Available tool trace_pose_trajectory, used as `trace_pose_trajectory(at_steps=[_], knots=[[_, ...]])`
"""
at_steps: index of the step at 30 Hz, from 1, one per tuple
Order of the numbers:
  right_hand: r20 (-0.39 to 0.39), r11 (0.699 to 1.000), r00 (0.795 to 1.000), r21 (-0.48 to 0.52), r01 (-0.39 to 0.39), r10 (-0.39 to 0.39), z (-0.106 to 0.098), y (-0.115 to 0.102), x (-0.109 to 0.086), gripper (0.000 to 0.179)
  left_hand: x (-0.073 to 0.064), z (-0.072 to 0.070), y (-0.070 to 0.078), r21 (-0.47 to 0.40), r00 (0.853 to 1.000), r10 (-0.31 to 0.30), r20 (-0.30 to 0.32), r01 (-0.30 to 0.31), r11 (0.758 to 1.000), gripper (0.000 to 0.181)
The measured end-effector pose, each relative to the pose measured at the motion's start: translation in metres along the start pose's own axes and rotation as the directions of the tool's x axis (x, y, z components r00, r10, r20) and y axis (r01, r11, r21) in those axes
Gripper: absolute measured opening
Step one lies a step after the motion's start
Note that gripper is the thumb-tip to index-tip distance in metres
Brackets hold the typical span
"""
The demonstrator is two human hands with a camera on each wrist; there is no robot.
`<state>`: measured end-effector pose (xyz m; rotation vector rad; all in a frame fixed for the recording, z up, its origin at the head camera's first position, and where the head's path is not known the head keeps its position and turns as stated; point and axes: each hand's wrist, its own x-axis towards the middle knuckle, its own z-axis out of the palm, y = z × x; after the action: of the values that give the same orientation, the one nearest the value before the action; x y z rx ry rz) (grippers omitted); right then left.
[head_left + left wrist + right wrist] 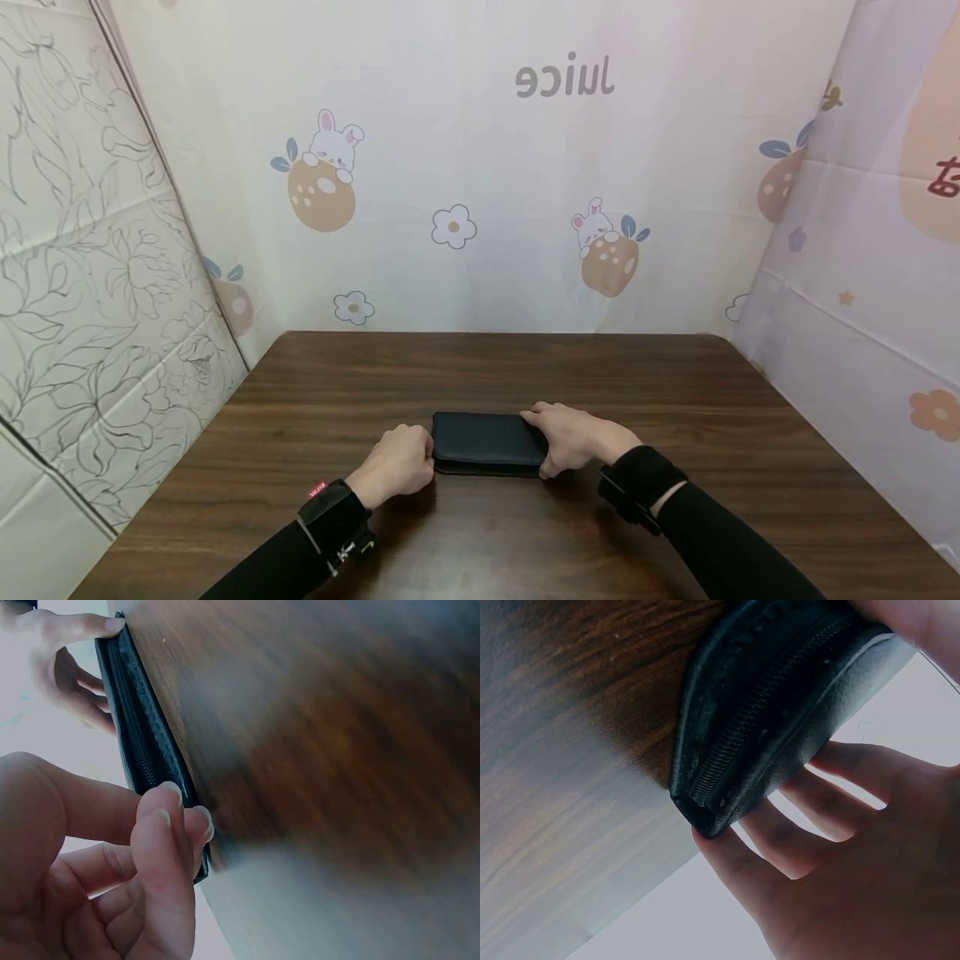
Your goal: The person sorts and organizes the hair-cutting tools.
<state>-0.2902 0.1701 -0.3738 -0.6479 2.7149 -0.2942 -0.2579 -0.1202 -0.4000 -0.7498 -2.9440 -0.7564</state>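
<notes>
A black leather zip wallet (pixel 487 439) lies flat on the brown wooden table, its zipped edge toward me. At its left end is my left hand (pixel 400 460), fingers curled in. The left wrist view shows that hand's thumb and fingertips (pixel 161 817) pinched together right at the zipped edge; what lies between the tips is hidden. My right hand (pixel 573 437) grips the wallet's right end, thumb at the near edge and fingers along the far side. Zipper teeth (pixel 742 712) run along the edge in the right wrist view, close by the right fingers (pixel 780 832).
The wooden table (pixel 480 367) reaches back to a pale printed curtain (pixel 465 150) with rabbits, fruit and flowers. More curtain hangs on the left and right sides. Both wrists wear black bands over black sleeves.
</notes>
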Motion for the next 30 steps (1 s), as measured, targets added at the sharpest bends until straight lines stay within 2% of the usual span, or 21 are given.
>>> trace_pose_trajectory(at_steps=[9,18,30], knots=[[-0.001,1.0,1.0,-0.011,0.006,-0.006,0.0,0.002,0.002,0.086,0.002,0.0,-0.001,0.07,1.0,0.019,-0.013,-0.018,0.997,0.043],[0.003,1.0,1.0,-0.018,0.011,-0.01,0.001,0.002,0.001,0.086,0.004,0.004,-0.007,0.083,1.0,0.022,0.004,-0.022,0.996,0.044],[0.004,1.0,1.0,-0.021,0.022,-0.022,0.0,0.0,0.0,0.086,0.004,0.003,-0.011,0.133,0.997,0.078,0.006,-0.078,0.988,0.044]])
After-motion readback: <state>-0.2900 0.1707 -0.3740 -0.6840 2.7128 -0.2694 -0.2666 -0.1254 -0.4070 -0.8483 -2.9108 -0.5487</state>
